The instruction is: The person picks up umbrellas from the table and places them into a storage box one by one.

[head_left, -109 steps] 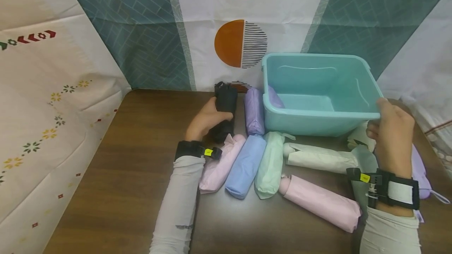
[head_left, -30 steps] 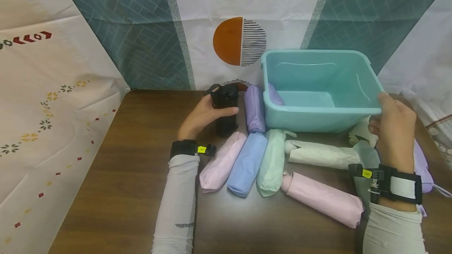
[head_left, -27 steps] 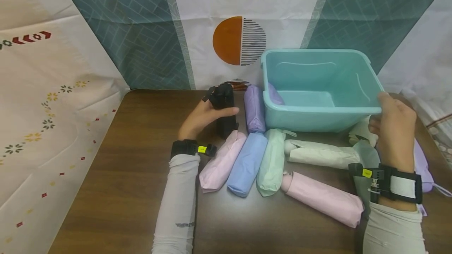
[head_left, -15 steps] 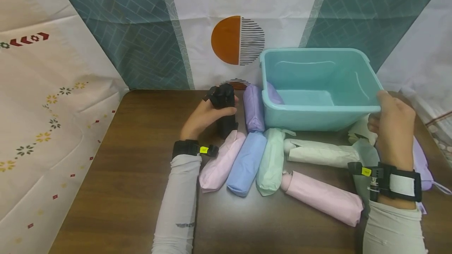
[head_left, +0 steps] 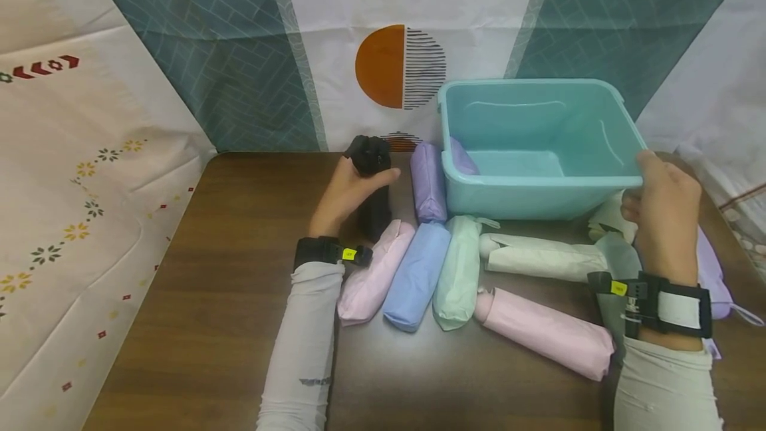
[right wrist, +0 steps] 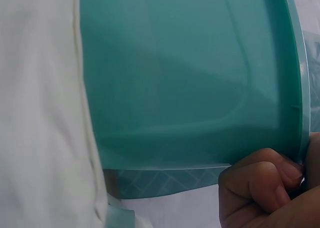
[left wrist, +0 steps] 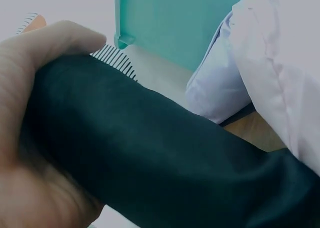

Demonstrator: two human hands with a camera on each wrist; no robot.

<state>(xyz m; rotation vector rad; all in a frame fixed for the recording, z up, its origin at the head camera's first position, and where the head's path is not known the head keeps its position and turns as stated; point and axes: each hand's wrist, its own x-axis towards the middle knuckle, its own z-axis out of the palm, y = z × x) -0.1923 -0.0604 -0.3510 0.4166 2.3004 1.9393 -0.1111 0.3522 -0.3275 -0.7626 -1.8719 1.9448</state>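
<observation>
While right grip [head_left: 667, 218] pinches bin [head_left: 532, 198], left grip [head_left: 347, 193] clasps black bundle [head_left: 375, 210] near far end.

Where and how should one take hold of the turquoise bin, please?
I'd likely pinch the turquoise bin by its near right rim corner, from the right, as the right hand does: walls taper below the rim, while a purple roll crowds its left end.

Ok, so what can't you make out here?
Head view: the purple bundle in the bin, partly hidden by the bin's wall.
Head view: the lavender bundle, partly behind the right wristband.
Left wrist view: the end of the black bundle, cut off by the right edge.
</observation>
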